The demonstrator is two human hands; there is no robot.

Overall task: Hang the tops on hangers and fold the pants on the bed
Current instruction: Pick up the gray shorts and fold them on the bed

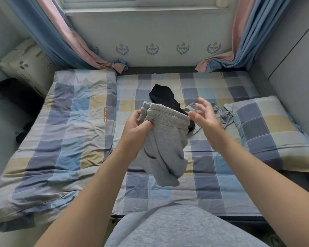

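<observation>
Grey jersey pants (165, 139) hang bunched above the bed (168, 193), soft and limp, likely to slump wherever you let go. Your left hand (134, 127) pinches one end of the elastic waistband (169, 113); your right hand (204, 115) hovers beside the other end, fingers spread and empty. Take that firmer waistband edge there, so both legs drop straight.

A window ledge (146, 10) runs along the top. Just under it, four crest decals (152, 49) sit in a row on the pale wall. A blue-and-pink left curtain (61, 41) and right curtain (246, 32) hang at the ledge's two ends. Below the ledge to the left lies a rumpled checked quilt (70, 131). Farther left of the ledge is a cream package (25, 63). Below it to the right lies a checked pillow (268, 131).
</observation>
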